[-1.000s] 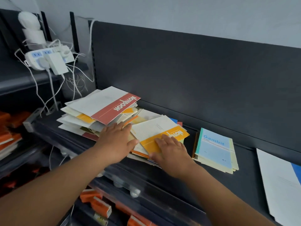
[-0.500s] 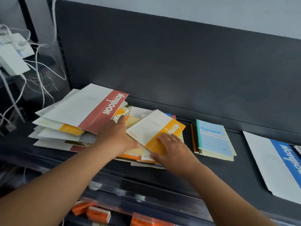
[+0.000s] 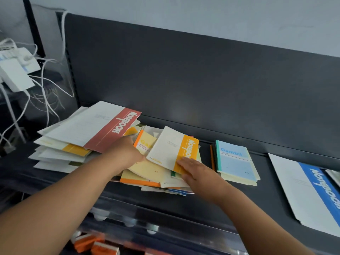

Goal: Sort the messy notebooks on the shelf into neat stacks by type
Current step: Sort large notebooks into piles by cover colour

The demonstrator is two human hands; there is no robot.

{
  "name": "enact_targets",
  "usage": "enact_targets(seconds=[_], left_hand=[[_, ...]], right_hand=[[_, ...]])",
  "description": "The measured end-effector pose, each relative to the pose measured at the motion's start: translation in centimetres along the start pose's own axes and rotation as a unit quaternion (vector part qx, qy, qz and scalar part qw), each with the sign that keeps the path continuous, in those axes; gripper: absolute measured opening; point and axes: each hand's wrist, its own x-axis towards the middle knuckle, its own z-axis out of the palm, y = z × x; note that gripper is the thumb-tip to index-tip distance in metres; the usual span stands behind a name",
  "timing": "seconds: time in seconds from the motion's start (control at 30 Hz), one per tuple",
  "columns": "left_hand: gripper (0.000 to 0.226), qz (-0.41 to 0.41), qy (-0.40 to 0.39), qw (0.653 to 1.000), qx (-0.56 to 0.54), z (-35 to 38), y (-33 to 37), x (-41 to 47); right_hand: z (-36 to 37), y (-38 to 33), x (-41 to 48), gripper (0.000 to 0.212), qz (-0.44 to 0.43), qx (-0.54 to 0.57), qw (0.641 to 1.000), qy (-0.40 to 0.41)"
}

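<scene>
Yellow-striped white notebook [image 3: 170, 147] lies askew under flat fingers [image 3: 184, 161] of right hand [image 3: 197, 173]; left hand [image 3: 127, 153] grip unclear.

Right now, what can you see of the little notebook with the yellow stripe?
The notebook is small, closed and looks like thin card. Its cover is white with tiny print, and a yellow-orange band down one side says "Notebook" in white. It lies skewed on top of the middle pile. The right hand rests its fingers flat on the band's near end. The left hand is beside its near left corner; I cannot tell if they touch.
</scene>
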Motion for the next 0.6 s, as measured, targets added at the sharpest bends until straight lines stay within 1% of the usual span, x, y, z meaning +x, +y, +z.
enact_targets(seconds=[0.1,0.17,0.23,0.33,0.37,0.43,0.5,0.53,0.57,0.6], left_hand=[[0.046,-0.010,0.035,0.995,-0.097,0.9,0.5,0.0],[0.038,-0.016,0.067,0.989,-0.135,1.4,0.7,0.0],[0.029,-0.012,0.116,0.986,-0.118,1.3,1.0,-0.3],[0.029,0.017,0.220,0.973,-0.070,0.4,1.9,-1.5],[0.026,0.026,0.250,0.966,-0.063,0.0,2.3,-2.1],[0.022,0.048,0.283,0.954,-0.081,-0.7,3.0,-3.0],[0.022,0.078,0.289,0.946,-0.124,-1.0,3.6,-3.5],[0.022,0.090,0.276,0.944,-0.154,-0.9,4.0,-3.7],[0.020,0.099,0.254,0.942,-0.196,-0.6,4.5,-4.0],[0.018,0.101,0.223,0.937,-0.249,0.0,5.1,-4.2]], right_hand=[[-0.5,0.5,-0.4,0.046,-0.017,0.011,1.000,0.009],[-0.7,0.7,-0.6,0.041,-0.026,0.014,0.999,0.036],[-0.7,1.0,-0.7,0.038,-0.038,0.018,0.998,0.056],[-0.5,1.4,-0.9,0.041,-0.060,0.011,0.997,0.040],[-0.6,1.5,-1.1,0.043,-0.065,0.014,0.997,0.031],[-0.8,1.8,-1.4,0.043,-0.076,0.030,0.996,0.034],[-1.0,2.2,-1.7,0.041,-0.072,0.079,0.992,0.070],[-1.0,2.3,-1.8,0.041,-0.058,0.127,0.985,0.097],[-1.2,2.4,-1.9,0.040,-0.038,0.193,0.973,0.124],[-1.5,2.5,-2.0,0.040,-0.014,0.274,0.950,0.148]])
